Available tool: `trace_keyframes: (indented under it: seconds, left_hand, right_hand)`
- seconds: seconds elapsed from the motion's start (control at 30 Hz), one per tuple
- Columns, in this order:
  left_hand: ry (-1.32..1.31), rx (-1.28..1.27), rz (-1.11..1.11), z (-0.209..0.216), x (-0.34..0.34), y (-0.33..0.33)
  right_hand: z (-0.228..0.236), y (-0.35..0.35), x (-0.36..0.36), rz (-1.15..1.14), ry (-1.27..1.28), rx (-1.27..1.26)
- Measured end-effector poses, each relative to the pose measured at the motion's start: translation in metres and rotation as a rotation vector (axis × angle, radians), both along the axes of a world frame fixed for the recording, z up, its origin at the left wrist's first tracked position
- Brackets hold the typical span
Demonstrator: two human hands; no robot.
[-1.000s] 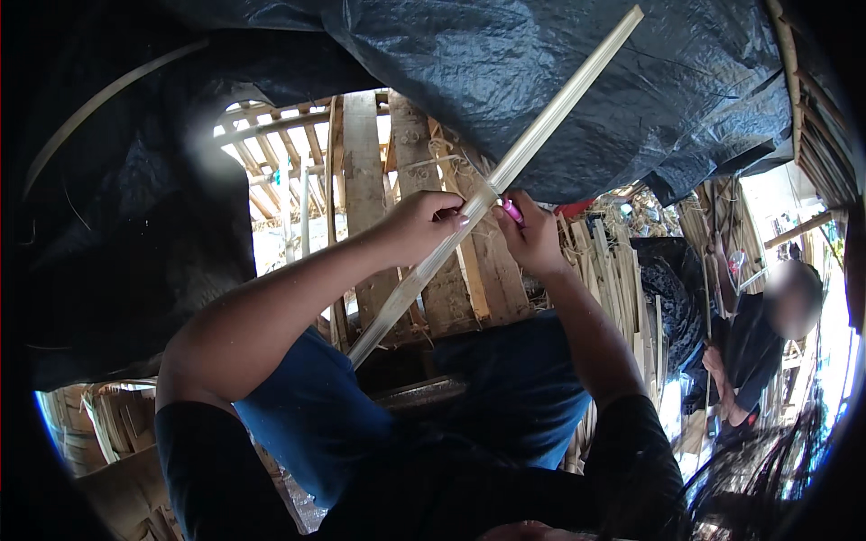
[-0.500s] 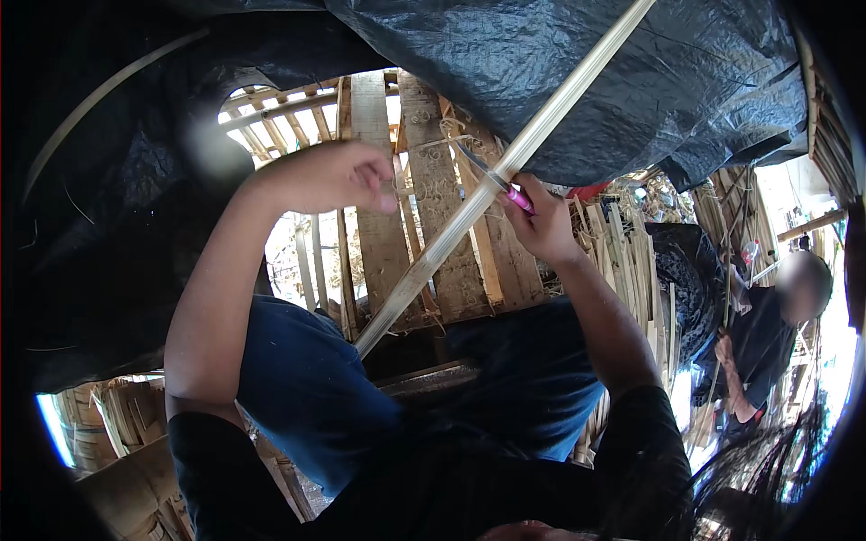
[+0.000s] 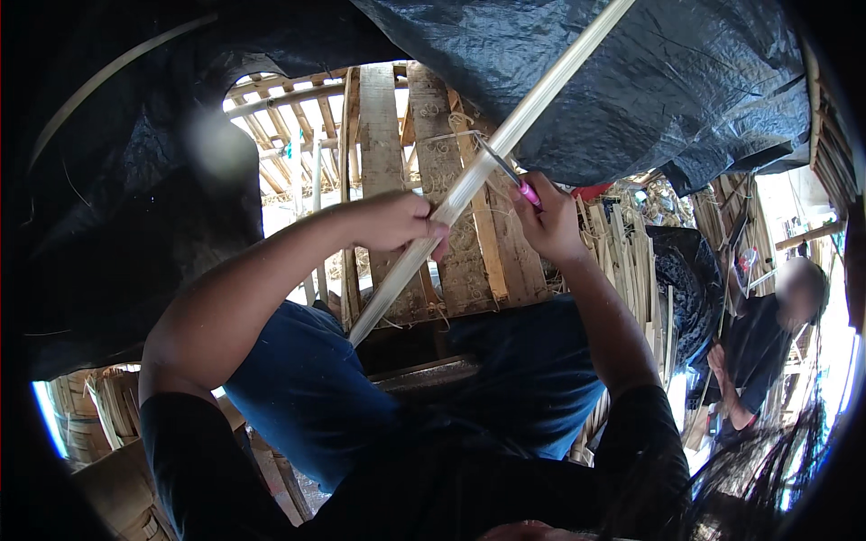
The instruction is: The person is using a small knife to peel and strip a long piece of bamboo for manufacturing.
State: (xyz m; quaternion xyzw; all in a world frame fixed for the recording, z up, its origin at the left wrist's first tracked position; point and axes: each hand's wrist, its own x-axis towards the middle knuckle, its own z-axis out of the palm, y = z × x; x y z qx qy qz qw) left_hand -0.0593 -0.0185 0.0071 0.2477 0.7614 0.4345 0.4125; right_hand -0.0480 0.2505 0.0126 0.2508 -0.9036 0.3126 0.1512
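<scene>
A long pale strip, apparently split bamboo [image 3: 534, 106], slants from beside my left thigh up to the top right. My left hand [image 3: 403, 222] grips its lower half, thumb and fingers closed round it. In my right hand [image 3: 550, 216] is a knife with a pink handle [image 3: 529, 193]. Its blade [image 3: 501, 162] lies across the strip, touching it above my left hand. A thin curled shaving [image 3: 458, 132] hangs near the blade's tip.
Wooden planks [image 3: 439, 194] with shavings lie beneath the strip. Black plastic sheeting [image 3: 686, 86] drapes ahead and at the left. Upright split strips [image 3: 613, 252] stand at the right. Farther right, a person [image 3: 762, 352] in dark clothes sits beside more strips.
My left hand has come down from the air to the right and closed on the strip. The knife has turned, with its blade now farther across the strip. The strip has shifted slightly left.
</scene>
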Motion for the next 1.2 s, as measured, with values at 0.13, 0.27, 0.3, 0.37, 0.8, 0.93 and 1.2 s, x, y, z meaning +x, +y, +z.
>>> trace_keyframes:
  seconds: [0.13,0.27,0.3,0.37,0.8,0.93,1.2]
  left_hand:
    - [0.002,0.074,0.016,0.004,0.004,0.007]
    - [-0.061,0.065,0.036,0.005,0.005,0.008]
    - [-0.060,0.065,0.034,0.004,0.005,0.008]
    - [-0.082,0.052,0.081,0.000,0.005,0.006]
    - [-0.172,0.357,0.307,-0.008,0.024,0.021]
    - [-0.127,0.414,0.340,-0.020,0.025,0.028]
    - [-0.153,0.424,0.515,-0.024,0.032,0.037]
  right_hand:
    - [0.005,-0.004,0.004,0.008,-0.059,0.023]
    - [-0.001,-0.016,0.012,0.198,-0.026,0.066]
    - [0.000,-0.018,0.017,0.197,-0.065,0.155]
    - [-0.003,-0.022,0.021,0.227,-0.045,0.160]
    - [0.000,-0.023,0.026,0.238,-0.041,0.256]
    - [0.002,-0.026,0.029,0.186,0.022,0.291]
    - [0.003,-0.034,0.035,0.091,0.048,0.313]
